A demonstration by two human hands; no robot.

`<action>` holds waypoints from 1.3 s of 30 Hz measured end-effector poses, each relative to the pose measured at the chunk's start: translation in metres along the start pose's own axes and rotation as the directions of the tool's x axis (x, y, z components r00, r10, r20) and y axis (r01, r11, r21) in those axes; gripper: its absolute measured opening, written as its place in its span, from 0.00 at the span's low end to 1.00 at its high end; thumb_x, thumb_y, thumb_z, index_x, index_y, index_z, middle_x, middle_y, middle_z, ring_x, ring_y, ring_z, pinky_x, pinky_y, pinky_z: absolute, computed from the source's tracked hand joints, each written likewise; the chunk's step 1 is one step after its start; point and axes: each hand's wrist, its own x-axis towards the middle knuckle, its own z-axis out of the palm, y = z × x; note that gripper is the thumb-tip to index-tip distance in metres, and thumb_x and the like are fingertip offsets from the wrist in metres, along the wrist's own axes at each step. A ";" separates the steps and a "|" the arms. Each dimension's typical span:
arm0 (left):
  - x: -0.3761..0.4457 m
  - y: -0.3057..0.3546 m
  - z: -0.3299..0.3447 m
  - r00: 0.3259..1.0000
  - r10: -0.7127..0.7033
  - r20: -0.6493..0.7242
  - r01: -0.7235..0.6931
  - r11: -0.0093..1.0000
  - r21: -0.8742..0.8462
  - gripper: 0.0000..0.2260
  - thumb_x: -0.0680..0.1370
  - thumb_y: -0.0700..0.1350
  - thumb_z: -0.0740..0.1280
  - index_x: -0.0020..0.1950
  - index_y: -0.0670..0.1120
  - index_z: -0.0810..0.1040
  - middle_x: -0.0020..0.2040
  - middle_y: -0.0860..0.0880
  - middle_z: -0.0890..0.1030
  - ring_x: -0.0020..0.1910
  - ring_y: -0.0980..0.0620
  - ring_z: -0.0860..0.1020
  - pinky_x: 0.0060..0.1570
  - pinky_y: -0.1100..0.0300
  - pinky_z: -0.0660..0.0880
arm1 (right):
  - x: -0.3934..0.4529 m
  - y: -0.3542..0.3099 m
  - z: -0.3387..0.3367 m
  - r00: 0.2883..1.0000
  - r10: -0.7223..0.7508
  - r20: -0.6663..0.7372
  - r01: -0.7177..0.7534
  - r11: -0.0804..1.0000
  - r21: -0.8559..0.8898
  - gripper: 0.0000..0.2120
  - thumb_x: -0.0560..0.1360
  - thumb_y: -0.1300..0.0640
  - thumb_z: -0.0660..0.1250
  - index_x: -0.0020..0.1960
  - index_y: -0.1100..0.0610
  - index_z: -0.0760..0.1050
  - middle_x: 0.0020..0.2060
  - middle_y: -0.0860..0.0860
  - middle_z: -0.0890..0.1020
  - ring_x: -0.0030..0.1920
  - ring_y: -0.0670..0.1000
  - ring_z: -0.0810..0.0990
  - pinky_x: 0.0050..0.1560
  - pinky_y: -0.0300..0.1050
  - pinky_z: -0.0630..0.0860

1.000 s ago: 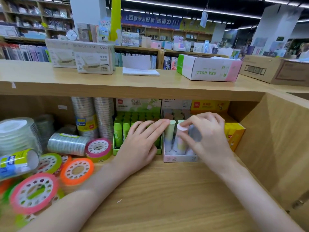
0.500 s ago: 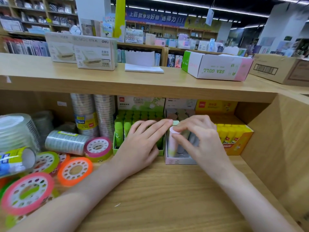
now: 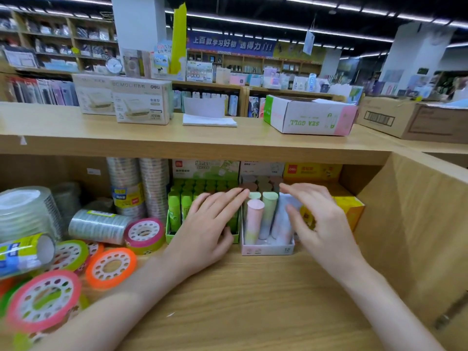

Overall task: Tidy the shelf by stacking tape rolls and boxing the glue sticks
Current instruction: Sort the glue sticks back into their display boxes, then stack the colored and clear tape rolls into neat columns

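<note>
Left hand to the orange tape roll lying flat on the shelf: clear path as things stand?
Probably yes. The left hand rests open on the green glue-stick box, holding nothing. The orange tape roll lies flat near that forearm, its top uncovered, with nothing between them.

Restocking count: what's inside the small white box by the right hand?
The white box holds pastel glue sticks standing upright; the right hand hides its right side.
</note>
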 end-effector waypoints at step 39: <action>-0.217 -0.105 -0.168 0.936 -0.339 -0.094 0.352 0.902 0.250 0.21 0.71 0.48 0.57 0.62 0.46 0.72 0.61 0.46 0.75 0.58 0.45 0.72 0.57 0.53 0.65 | -0.038 -0.203 0.129 0.806 -0.251 0.536 0.027 0.920 0.391 0.26 0.67 0.34 0.64 0.59 0.46 0.71 0.65 0.40 0.66 0.67 0.37 0.62 0.66 0.30 0.58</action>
